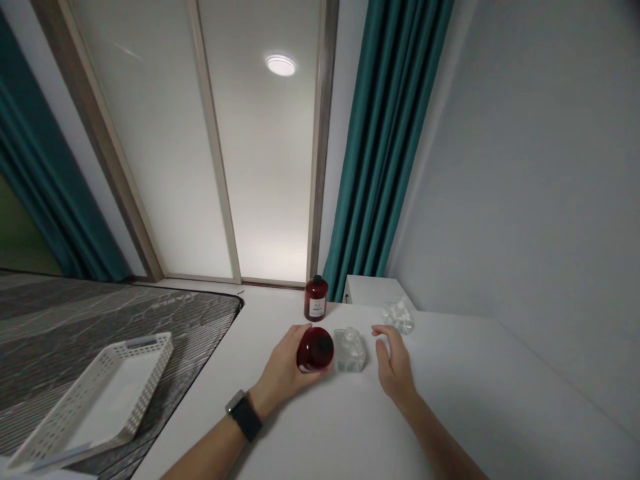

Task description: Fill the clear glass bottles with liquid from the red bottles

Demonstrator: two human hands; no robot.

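Head view: dark red round jar (315,349) in left hand (284,370) grip, right hand (395,367) open beside

White basket (95,400), striped mat (150,313), teal curtain (390,140), upright red bottle (316,299)

Dark red jar (316,349): round, glossy, translucent, tipped toward camera so circular face shows; gripped at its left side by left hand (283,369), fingers curled round it; sits low over white table, centre of scene.

Clear glass bottle (350,350): squat, faceted, with stopper on top; upright on table, just right of red jar, touching or nearly so.

Right hand (395,363): fingers spread, palm down, just right of glass bottle, thumb near it, contact unclear.
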